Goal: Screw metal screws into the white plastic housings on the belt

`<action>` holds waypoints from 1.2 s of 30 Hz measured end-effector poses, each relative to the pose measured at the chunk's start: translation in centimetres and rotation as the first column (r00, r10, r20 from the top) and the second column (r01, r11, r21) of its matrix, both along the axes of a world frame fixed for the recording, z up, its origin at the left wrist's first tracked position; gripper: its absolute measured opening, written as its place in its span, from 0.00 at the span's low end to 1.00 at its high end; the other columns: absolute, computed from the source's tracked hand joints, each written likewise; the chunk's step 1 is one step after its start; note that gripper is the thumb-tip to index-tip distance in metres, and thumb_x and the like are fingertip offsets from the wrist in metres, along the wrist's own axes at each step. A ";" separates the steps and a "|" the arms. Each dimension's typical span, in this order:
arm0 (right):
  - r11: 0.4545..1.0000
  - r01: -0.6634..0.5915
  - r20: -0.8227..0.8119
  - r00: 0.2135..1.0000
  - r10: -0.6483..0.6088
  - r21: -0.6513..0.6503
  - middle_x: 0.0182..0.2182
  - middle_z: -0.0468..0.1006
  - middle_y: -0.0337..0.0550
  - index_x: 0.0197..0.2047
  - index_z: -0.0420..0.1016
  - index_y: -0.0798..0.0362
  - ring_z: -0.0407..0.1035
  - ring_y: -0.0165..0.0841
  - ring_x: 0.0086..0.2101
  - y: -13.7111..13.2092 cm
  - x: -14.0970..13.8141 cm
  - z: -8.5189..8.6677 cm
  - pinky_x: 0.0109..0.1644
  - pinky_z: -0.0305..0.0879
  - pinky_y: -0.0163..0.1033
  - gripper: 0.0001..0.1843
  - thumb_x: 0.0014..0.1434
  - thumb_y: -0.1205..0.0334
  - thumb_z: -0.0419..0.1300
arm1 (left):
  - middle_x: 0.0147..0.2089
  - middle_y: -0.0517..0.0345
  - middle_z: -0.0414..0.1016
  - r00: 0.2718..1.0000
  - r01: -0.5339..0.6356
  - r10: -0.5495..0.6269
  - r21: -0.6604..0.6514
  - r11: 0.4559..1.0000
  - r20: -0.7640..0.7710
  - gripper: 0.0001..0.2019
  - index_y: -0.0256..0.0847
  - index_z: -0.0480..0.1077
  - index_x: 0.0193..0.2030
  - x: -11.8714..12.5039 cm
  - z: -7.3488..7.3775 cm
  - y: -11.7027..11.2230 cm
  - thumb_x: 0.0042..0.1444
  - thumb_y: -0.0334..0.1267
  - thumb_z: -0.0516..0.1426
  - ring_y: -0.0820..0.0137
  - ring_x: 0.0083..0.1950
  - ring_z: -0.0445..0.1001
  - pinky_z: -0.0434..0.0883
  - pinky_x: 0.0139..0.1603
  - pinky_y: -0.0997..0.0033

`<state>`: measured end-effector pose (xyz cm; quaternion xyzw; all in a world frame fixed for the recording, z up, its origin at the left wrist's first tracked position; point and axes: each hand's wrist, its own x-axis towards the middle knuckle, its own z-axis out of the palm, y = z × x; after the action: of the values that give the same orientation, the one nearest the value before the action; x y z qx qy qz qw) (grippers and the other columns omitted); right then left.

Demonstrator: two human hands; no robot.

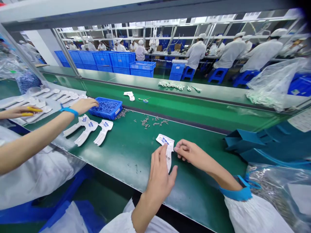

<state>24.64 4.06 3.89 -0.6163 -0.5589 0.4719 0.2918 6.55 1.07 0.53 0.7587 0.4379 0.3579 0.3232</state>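
A white pistol-grip-shaped plastic half shell (170,144) with small blue pieces in its upper part lies on the green bench. My left hand (159,173) rests its outstretched fingertips on the shell's grip part, thumb apart. Close by the shell's right edge, my right hand (190,154) is closed, thumb and forefinger pinched together; whatever is between them is too small or hidden. Tiny metal parts, apparently screws (145,122), lie loose on the bench beyond the shell.
At left a co-worker's hand (88,103) reaches to a blue tray (107,114) of blue pieces. More white shells (103,132) lie nearby. A green conveyor belt (175,103) runs behind the bench. Teal bins (239,139) and a clear bag of metal parts (269,184) stand right.
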 end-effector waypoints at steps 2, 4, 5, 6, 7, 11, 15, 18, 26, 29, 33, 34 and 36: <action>0.996 0.079 -0.083 0.994 -0.076 0.030 0.23 0.71 0.34 0.37 0.66 0.51 0.63 0.28 0.24 0.0 0.7 -0.4 0.27 0.58 0.34 0.18 0.60 0.44 0.60 | 0.68 0.46 0.55 0.999 -0.025 0.025 0.015 1.000 -0.047 0.37 0.49 0.42 0.72 0.3 0.1 0.0 0.61 0.30 0.55 0.56 0.67 0.57 0.63 0.66 0.49; 0.984 0.169 -0.161 0.974 -0.159 0.048 0.22 0.69 0.32 0.36 0.66 0.51 0.61 0.26 0.22 0.2 1.4 -0.9 0.26 0.56 0.33 0.20 0.57 0.42 0.62 | 0.68 0.45 0.54 0.997 -0.023 0.024 0.019 1.000 -0.073 0.35 0.48 0.42 0.72 0.5 0.1 0.1 0.63 0.29 0.53 0.56 0.67 0.57 0.63 0.65 0.49; 0.976 0.211 -0.188 0.962 -0.198 0.052 0.22 0.69 0.32 0.36 0.67 0.51 0.60 0.26 0.22 0.3 1.7 -1.1 0.26 0.56 0.33 0.21 0.56 0.41 0.63 | 0.68 0.44 0.54 0.997 -0.020 0.021 0.017 1.000 -0.075 0.33 0.47 0.43 0.72 0.6 0.1 0.1 0.63 0.28 0.51 0.56 0.67 0.58 0.63 0.65 0.49; 0.967 0.249 -0.207 0.950 -0.233 0.054 0.22 0.69 0.32 0.35 0.67 0.51 0.60 0.26 0.22 0.3 2.0 -1.4 0.26 0.56 0.33 0.22 0.54 0.41 0.63 | 0.68 0.44 0.54 0.997 -0.021 0.022 0.013 1.000 -0.070 0.33 0.47 0.44 0.72 0.6 0.1 0.1 0.63 0.28 0.51 0.56 0.67 0.58 0.63 0.64 0.49; 0.959 0.279 -0.220 0.940 -0.260 0.058 0.22 0.69 0.32 0.35 0.67 0.51 0.60 0.26 0.22 0.4 2.2 -1.7 0.26 0.56 0.33 0.22 0.54 0.40 0.64 | 0.67 0.44 0.54 0.998 -0.025 0.026 0.006 1.000 -0.058 0.32 0.47 0.44 0.72 0.4 0.1 0.2 0.64 0.28 0.50 0.56 0.67 0.58 0.64 0.64 0.49; 0.939 0.337 -0.267 0.914 -0.307 0.074 0.21 0.69 0.32 0.35 0.68 0.52 0.61 0.26 0.22 0.5 3.0 -2.2 0.26 0.57 0.33 0.23 0.53 0.40 0.65 | 0.66 0.45 0.56 0.998 -0.060 0.060 -0.007 0.998 -0.006 0.31 0.51 0.45 0.71 -0.6 1.1 0.8 0.64 0.30 0.51 0.57 0.65 0.60 0.65 0.62 0.50; 0.930 0.350 -0.284 0.908 -0.308 0.110 0.21 0.69 0.32 0.35 0.67 0.51 0.61 0.27 0.22 0.7 3.4 -2.3 0.26 0.57 0.33 0.21 0.55 0.41 0.62 | 0.65 0.47 0.57 0.998 -0.047 0.053 0.135 0.990 -0.039 0.31 0.50 0.47 0.70 0.5 3.8 4.8 0.63 0.28 0.53 0.58 0.65 0.59 0.63 0.64 0.52; 0.930 0.342 -0.253 0.919 -0.301 0.134 0.21 0.69 0.33 0.35 0.67 0.51 0.63 0.27 0.22 1.0 3.4 -2.6 0.27 0.59 0.34 0.20 0.56 0.42 0.60 | 0.66 0.45 0.57 0.984 0.065 -0.021 0.248 0.967 -0.178 0.33 0.43 0.49 0.69 4.5 5.5 10.4 0.59 0.24 0.55 0.59 0.67 0.57 0.59 0.67 0.54; 0.947 0.286 -0.168 0.951 -0.261 0.147 0.22 0.69 0.33 0.34 0.66 0.51 0.63 0.28 0.22 1.2 3.5 -3.4 0.26 0.60 0.34 0.17 0.58 0.44 0.56 | 0.59 0.48 0.70 0.945 0.091 -0.011 0.232 0.968 -0.328 0.18 0.38 0.67 0.58 16.8 4.9 22.1 0.64 0.42 0.58 0.60 0.55 0.73 0.73 0.54 0.51; 0.953 0.277 -0.154 0.954 -0.257 0.125 0.22 0.68 0.34 0.34 0.67 0.50 0.64 0.29 0.23 1.4 3.7 -3.9 0.25 0.61 0.34 0.18 0.57 0.43 0.56 | 0.57 0.49 0.71 0.930 0.104 -0.009 0.239 0.966 -0.368 0.18 0.38 0.68 0.58 18.1 4.6 22.7 0.65 0.43 0.58 0.61 0.53 0.74 0.74 0.52 0.53; 0.967 0.222 -0.116 0.971 -0.208 0.128 0.22 0.70 0.36 0.34 0.69 0.49 0.67 0.32 0.24 1.4 4.0 -5.0 0.26 0.63 0.35 0.18 0.57 0.42 0.55 | 0.56 0.49 0.72 0.899 0.154 -0.028 0.255 0.955 -0.436 0.20 0.38 0.67 0.58 15.3 4.7 22.3 0.63 0.46 0.58 0.60 0.54 0.73 0.71 0.55 0.52; 0.967 0.215 -0.087 0.975 -0.204 0.139 0.22 0.71 0.37 0.34 0.70 0.49 0.67 0.32 0.24 1.4 4.1 -5.3 0.27 0.64 0.35 0.18 0.57 0.42 0.55 | 0.55 0.49 0.73 0.890 0.170 -0.034 0.261 0.950 -0.456 0.22 0.40 0.67 0.58 13.5 4.8 21.9 0.62 0.48 0.59 0.60 0.55 0.73 0.70 0.57 0.54; 0.963 0.207 -0.001 0.978 -0.210 0.175 0.22 0.73 0.39 0.35 0.72 0.48 0.68 0.34 0.25 1.4 4.2 -6.0 0.27 0.64 0.37 0.17 0.57 0.43 0.55 | 0.55 0.51 0.74 0.873 0.182 -0.025 0.278 0.943 -0.488 0.24 0.44 0.65 0.60 8.5 4.9 20.6 0.61 0.50 0.59 0.60 0.57 0.71 0.68 0.60 0.57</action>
<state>28.89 5.41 -2.14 -0.6480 -0.5324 0.3825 0.3877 15.02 21.66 5.40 0.8876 0.3994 0.2069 0.0990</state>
